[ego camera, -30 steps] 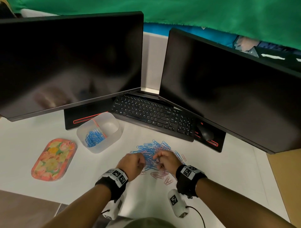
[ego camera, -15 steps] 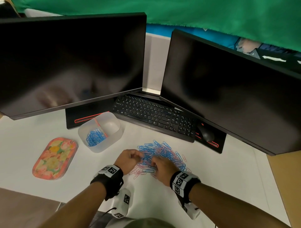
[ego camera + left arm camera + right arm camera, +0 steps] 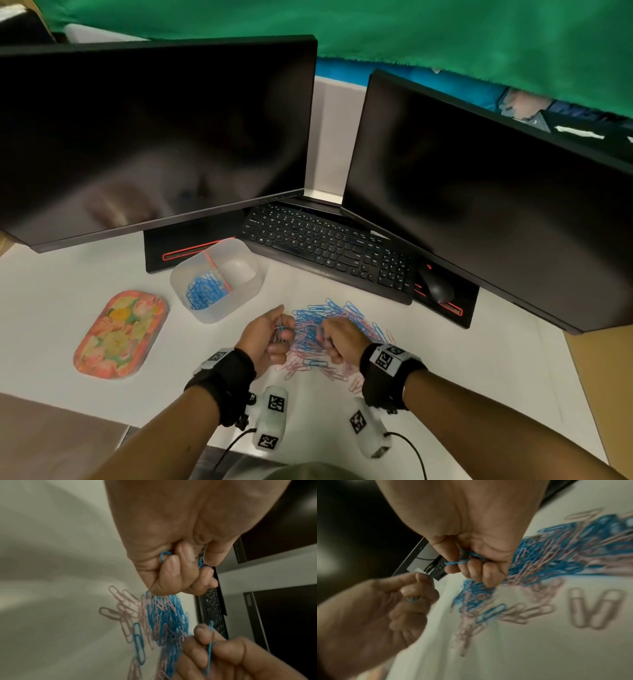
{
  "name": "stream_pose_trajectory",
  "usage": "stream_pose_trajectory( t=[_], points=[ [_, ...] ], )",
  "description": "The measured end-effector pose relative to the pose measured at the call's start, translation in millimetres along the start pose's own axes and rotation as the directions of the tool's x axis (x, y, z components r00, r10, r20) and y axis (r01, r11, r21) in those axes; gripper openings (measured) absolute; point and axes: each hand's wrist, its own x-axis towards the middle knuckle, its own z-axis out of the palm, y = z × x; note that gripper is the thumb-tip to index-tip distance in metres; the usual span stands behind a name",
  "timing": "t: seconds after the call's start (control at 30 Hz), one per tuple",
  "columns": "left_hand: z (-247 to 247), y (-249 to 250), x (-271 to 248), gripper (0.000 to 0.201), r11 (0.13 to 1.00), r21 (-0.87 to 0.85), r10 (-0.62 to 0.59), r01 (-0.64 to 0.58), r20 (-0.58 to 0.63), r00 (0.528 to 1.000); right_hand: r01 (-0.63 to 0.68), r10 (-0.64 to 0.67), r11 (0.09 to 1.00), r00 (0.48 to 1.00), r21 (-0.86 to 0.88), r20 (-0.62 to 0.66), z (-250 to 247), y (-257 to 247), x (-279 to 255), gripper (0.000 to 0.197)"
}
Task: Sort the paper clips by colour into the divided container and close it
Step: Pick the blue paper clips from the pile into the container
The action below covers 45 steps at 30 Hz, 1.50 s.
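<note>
A mixed pile of blue and pink paper clips [image 3: 329,329] [image 3: 164,616] [image 3: 556,555] lies on the white desk before the keyboard. My left hand [image 3: 270,334] [image 3: 185,566] is at the pile's left edge, fingers curled round several blue paper clips. My right hand [image 3: 337,337] [image 3: 471,563] is over the pile's middle and grips a bunch of blue clips too. The translucent divided container [image 3: 239,301] stands to the upper left, open, with blue clips [image 3: 202,294] in its left compartment and nothing seen in the right one. Its flowery lid [image 3: 120,334] lies flat at the left.
A black keyboard [image 3: 329,250] and a mouse [image 3: 436,286] lie behind the pile. Two dark monitors [image 3: 154,137] [image 3: 496,198] overhang the back of the desk. The desk's front edge runs just below my wrists.
Both hands have lifted a little off the pile and turned, each now holding blue clips. The left hand has drawn slightly left of the pile.
</note>
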Motion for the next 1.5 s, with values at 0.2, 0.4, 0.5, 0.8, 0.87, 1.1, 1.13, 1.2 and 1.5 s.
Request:
stream_pose_trajectory(
  t=[0.2, 0.4, 0.5, 0.8, 0.87, 1.1, 1.13, 1.2, 1.5],
  points=[
    [-28, 32, -20, 0.038, 0.988, -0.130, 0.083, -0.087, -0.038, 0.996, -0.014, 0.000, 0.981, 0.997, 0.192, 0.077, 34, -50, 11, 0.023],
    [-65, 83, -34, 0.029, 0.917, -0.164, 0.286, -0.365, -0.370, 0.884, -0.020, 0.010, 0.997, 0.991, 0.079, 0.131, 74, -99, 28, 0.014],
    [-74, 92, -31, 0.026, 0.908, -0.081, 0.334, -0.411, -0.453, 0.827, 0.010, -0.016, 0.999, 0.993, 0.051, 0.113, 90, -121, 38, 0.011],
    [-71, 92, -32, 0.014, 0.786, 0.286, 0.605, -0.548, -0.538, 0.587, 0.004, -0.011, 0.998, 0.990, 0.056, 0.139, 111, -170, 49, 0.018],
    [-67, 92, -34, 0.016, 0.759, 0.335, 0.644, -0.558, -0.515, 0.566, 0.021, -0.029, 0.998, 0.991, 0.058, 0.128, 108, -169, 50, 0.023],
    [-47, 83, -30, 0.018, 0.675, 0.472, 0.732, -0.567, -0.336, 0.592, 0.128, -0.129, 0.988, 0.992, 0.081, 0.002, 63, -142, 39, 0.032],
    [-40, 79, -28, 0.019, 0.654, 0.510, 0.742, -0.559, -0.288, 0.606, 0.131, -0.130, 0.990, 0.991, 0.058, -0.022, 53, -133, 34, 0.030],
    [-30, 68, -22, 0.025, 0.593, 0.596, 0.753, -0.541, -0.174, 0.635, 0.121, -0.122, 0.993, 0.991, -0.018, -0.060, 34, -112, 26, 0.025],
    [-1, 4, 4, 0.022, 0.200, 0.909, 0.516, -0.367, 0.221, 0.828, 0.049, -0.133, 0.914, 0.974, -0.403, -0.182, -27, -21, 1, 0.020]
  ],
)
